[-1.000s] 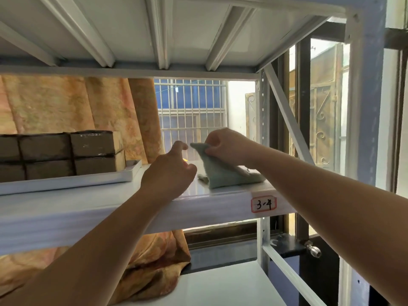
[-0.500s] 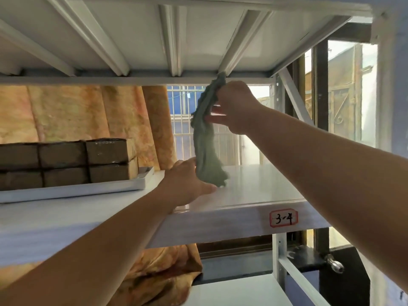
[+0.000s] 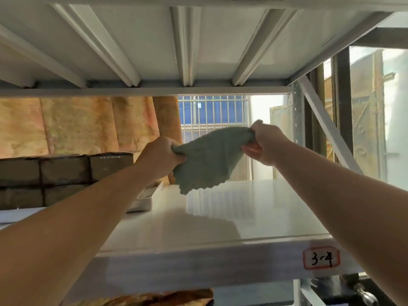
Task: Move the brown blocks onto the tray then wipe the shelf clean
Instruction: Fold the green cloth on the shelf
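A grey-green cloth (image 3: pixel 208 159) hangs spread in the air above the white shelf (image 3: pixel 242 217). My left hand (image 3: pixel 162 156) pinches its left corner and my right hand (image 3: pixel 266 142) grips its right corner. The cloth's lower edge dangles just over the shelf surface. Several brown blocks (image 3: pixel 66 173) are stacked in two layers on a white tray (image 3: pixel 143 204) at the left of the shelf. My left forearm hides part of the tray and the nearest blocks.
The shelf above (image 3: pixel 187 51) sits low over my hands. A diagonal brace (image 3: pixel 326 124) and upright post stand at the right end. An orange curtain (image 3: pixel 77 124) hangs behind the blocks. A barred window (image 3: pixel 212 111) is beyond. A label (image 3: pixel 321 258) marks the front edge.
My right hand lifted the cloth off the shelf, then lowered it. My left hand rose from the shelf and took the other corner, so the cloth is now stretched between both hands.
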A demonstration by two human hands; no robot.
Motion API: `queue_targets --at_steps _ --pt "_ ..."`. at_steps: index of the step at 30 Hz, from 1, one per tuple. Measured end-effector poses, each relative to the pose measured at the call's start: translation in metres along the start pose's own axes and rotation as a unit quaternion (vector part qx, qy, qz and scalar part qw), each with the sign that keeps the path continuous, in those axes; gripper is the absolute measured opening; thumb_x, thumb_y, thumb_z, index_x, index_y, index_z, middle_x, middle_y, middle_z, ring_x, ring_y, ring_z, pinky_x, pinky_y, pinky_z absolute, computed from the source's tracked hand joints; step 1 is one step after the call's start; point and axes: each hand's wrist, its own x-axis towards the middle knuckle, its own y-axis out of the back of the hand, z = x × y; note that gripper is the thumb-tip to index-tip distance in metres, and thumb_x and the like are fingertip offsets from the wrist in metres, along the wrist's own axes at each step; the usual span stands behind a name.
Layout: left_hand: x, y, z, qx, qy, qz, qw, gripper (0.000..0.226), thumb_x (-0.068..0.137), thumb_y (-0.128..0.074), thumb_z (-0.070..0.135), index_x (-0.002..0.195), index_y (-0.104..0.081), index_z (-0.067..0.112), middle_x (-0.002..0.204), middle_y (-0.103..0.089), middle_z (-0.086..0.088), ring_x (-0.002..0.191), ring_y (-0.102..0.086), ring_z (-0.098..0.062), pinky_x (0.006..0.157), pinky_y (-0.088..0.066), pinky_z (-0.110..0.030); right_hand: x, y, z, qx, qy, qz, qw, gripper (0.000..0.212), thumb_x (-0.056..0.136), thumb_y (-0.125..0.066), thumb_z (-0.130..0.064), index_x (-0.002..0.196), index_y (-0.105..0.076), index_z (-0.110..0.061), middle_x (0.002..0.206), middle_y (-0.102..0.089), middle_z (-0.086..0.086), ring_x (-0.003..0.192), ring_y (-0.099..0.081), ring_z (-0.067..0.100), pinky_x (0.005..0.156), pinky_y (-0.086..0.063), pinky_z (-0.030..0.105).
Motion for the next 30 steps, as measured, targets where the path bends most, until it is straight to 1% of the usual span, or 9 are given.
queue_targets --at_steps 1,4,6,9,13,17,22,27,30 --pt "0.006 0.001 -0.003 -0.032 -0.007 0.004 0.999 0.006 0.085 -0.063 0.016 0.081 -0.066 0.014 0.076 -0.063 -0.001 0.074 -0.056 -0.017 0.058 -0.041 -0.023 0.001 0.002 0.005 -0.02 -0.009 0.004 1.0 0.017 0.096 -0.05 -0.018 0.081 -0.051 -0.011 0.081 -0.052 0.004 0.072 -0.056 0.013 0.069 -0.058 0.025" --pt "0.018 0.001 -0.009 -0.148 -0.02 0.013 0.989 0.009 0.087 -0.062 0.015 0.093 -0.067 0.01 0.071 -0.06 0.002 0.063 -0.054 -0.007 0.053 -0.039 -0.015 0.024 0.009 0.014 -0.036 -0.006 0.028 0.999 0.017 0.093 -0.058 -0.015 0.078 -0.052 -0.011 0.071 -0.049 0.003 0.057 -0.046 0.009 0.051 -0.045 0.017" --pt "0.021 -0.003 -0.014 -0.222 -0.013 0.022 0.975 0.009 0.09 -0.059 0.012 0.092 -0.066 0.016 0.06 -0.058 0.008 0.046 -0.052 -0.001 0.043 -0.038 -0.01 0.035 0.011 0.02 -0.036 0.002 0.02 0.999 0.007 0.092 -0.059 -0.013 0.09 -0.056 -0.007 0.071 -0.05 0.003 0.054 -0.045 0.009 0.039 -0.04 0.015" --pt "0.02 -0.01 -0.02 -0.234 -0.014 0.017 0.972 0.017 0.092 -0.055 0.013 0.084 -0.064 0.025 0.058 -0.06 0.001 0.037 -0.051 -0.003 0.039 -0.039 -0.016 0.048 0.015 0.03 -0.033 0.013 -0.027 0.999 0.028 0.093 -0.049 0.002 0.118 -0.054 -0.01 0.086 -0.054 0.006 0.066 -0.052 0.013 0.041 -0.049 0.018" --pt "0.017 -0.011 -0.023 -0.272 0.0 -0.001 0.962 0.016 0.093 -0.052 0.009 0.085 -0.062 0.018 0.079 -0.063 -0.004 0.052 -0.067 -0.004 0.051 -0.054 -0.016 0.045 0.018 0.033 -0.146 0.029 -0.113 0.982 0.047 0.087 -0.045 0.019 0.116 -0.057 -0.014 0.102 -0.049 0.002 0.1 -0.057 0.027 0.074 -0.06 0.03" --pt "0.016 -0.012 -0.026 -0.247 -0.019 -0.012 0.969 0.013 0.091 -0.054 0.004 0.088 -0.065 0.01 0.086 -0.064 -0.007 0.08 -0.065 -0.014 0.066 -0.057 -0.014 0.04 0.017 0.037 -0.279 0.078 -0.141 0.947 0.028 0.084 -0.048 0.019 0.095 -0.06 -0.004 0.093 -0.057 0.007 0.092 -0.06 0.022 0.069 -0.058 0.023" --pt "0.015 -0.009 -0.025 -0.235 -0.038 -0.005 0.971 0.013 0.091 -0.055 0.008 0.091 -0.067 0.015 0.09 -0.064 -0.001 0.092 -0.062 -0.018 0.085 -0.054 -0.026 0.042 0.011 0.04 -0.302 0.123 -0.082 0.942 0.021 0.088 -0.046 0.013 0.087 -0.062 -0.002 0.083 -0.056 0.009 0.092 -0.057 0.025 0.082 -0.055 0.031" --pt "0.009 -0.007 -0.016 -0.217 -0.076 -0.016 0.973 0.016 0.09 -0.057 0.014 0.088 -0.065 0.027 0.089 -0.063 0.006 0.086 -0.057 -0.008 0.075 -0.047 -0.02 0.034 0.006 0.039 -0.264 0.139 -0.062 0.953 0.025 0.09 -0.05 0.009 0.09 -0.072 -0.004 0.098 -0.065 0.009 0.099 -0.059 0.025 0.079 -0.054 0.027" --pt "0.008 -0.006 -0.013 -0.233 -0.08 -0.022 0.969 0.012 0.088 -0.059 0.021 0.091 -0.065 0.031 0.095 -0.065 0.011 0.091 -0.058 -0.002 0.073 -0.042 -0.017 0.023 0.001 0.036 -0.227 0.159 -0.1 0.956 0.024 0.09 -0.052 0.008 0.086 -0.071 -0.007 0.088 -0.066 0.004 0.091 -0.062 0.022 0.068 -0.054 0.02"
